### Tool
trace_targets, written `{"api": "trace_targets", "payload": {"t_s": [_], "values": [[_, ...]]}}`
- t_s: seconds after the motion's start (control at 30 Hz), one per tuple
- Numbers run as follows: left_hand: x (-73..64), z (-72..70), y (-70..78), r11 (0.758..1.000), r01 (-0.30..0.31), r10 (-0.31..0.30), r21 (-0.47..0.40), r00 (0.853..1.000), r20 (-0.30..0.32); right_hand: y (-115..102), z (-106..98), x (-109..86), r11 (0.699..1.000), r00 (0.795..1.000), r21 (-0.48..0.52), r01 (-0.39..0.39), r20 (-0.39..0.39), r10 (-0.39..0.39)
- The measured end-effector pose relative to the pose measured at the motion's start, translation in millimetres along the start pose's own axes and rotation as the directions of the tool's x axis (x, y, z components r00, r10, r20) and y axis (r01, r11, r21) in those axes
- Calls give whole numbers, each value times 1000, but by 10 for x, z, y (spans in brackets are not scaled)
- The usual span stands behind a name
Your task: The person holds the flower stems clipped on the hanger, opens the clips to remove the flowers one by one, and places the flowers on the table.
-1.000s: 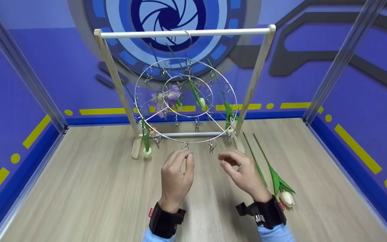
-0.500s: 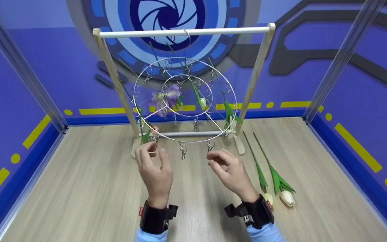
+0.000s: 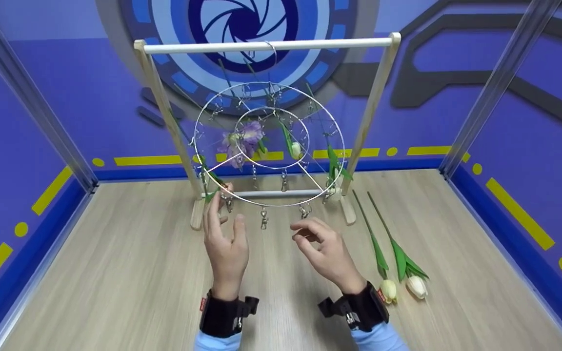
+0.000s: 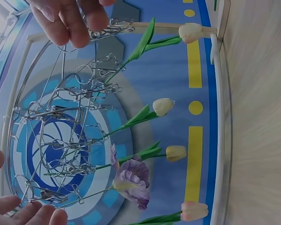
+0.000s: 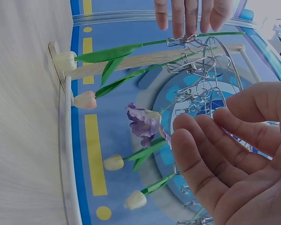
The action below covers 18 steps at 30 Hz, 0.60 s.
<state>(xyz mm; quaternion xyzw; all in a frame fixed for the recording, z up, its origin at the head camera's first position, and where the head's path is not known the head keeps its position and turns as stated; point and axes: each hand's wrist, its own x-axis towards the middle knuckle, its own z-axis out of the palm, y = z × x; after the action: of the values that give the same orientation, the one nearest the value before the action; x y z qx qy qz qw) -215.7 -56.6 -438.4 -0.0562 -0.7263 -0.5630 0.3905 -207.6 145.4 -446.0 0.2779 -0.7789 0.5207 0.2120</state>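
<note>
A round metal clip hanger hangs from a rack's bar, with several tulips and a purple flower hanging head-down from it. My left hand is raised at the ring's lower left, its fingers fairly straight beside a clip; in the left wrist view its fingertips are at the ring's edge, contact unclear. My right hand hovers below the ring's lower right with loosely bent fingers, holding nothing. A pink tulip and a white tulip hang near the left hand; in the head view it hides the white bloom.
The wooden rack stands at the back of the wood-grain table. To the right of my right hand lie a yellow tulip and a white tulip, stems pointing away. Blue-purple panels enclose the back and sides.
My left hand has moved left and up to the ring's lower left edge, its fingers straightening. My right hand has shifted left, uncovering the yellow tulip on the table.
</note>
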Motion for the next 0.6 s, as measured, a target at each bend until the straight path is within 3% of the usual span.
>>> {"api": "trace_targets", "payload": {"t_s": [0.2, 0.6], "values": [[10, 11, -29, 994, -74, 73, -75, 997, -17, -13, 14, -1, 1000, 1000, -7, -2, 12, 2], [-60, 77, 10, 992, -100, 102, -74, 994, 35, -23, 48, -3, 999, 999, 13, 41, 17, -41]]}}
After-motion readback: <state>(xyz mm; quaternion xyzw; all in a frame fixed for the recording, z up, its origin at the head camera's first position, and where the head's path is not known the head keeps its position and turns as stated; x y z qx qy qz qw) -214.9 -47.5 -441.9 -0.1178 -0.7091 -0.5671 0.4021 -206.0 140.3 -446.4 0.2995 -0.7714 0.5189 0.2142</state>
